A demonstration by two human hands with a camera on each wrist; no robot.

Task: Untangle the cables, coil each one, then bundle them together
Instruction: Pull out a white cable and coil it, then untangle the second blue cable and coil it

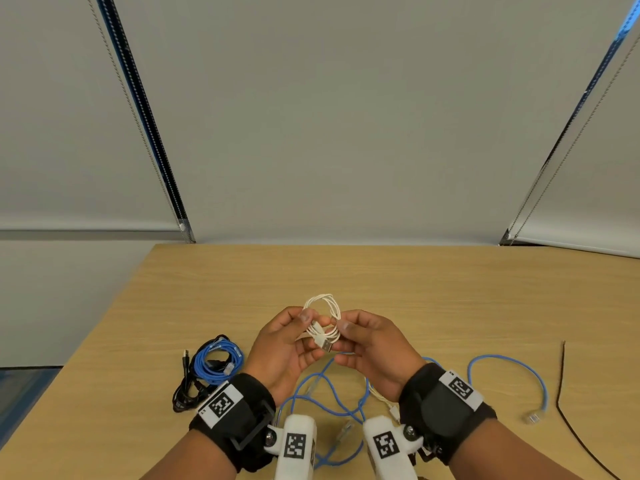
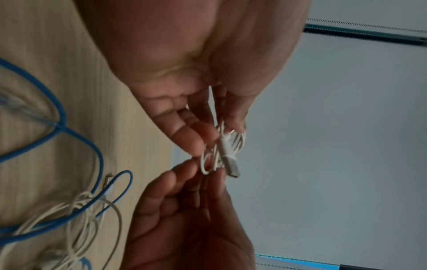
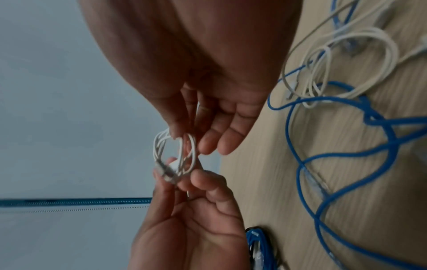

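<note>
Wooden worktop (image 1: 415,289) carries loose blue cable (image 1: 346,407) near its front edge. Above it, left hand (image 1: 280,344) and right hand (image 1: 370,344) pinch the white coil (image 1: 323,323). Slackened fingers could let its loops spring open.

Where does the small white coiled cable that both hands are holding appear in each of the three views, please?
Head: the white coiled cable sits at centre, above the table, pinched between the left hand and the right hand.
Left wrist: right of centre, below the left hand's fingertips.
Right wrist: left of centre, between both hands.
Shared landmark: its silver USB plug, seen in every view.
</note>
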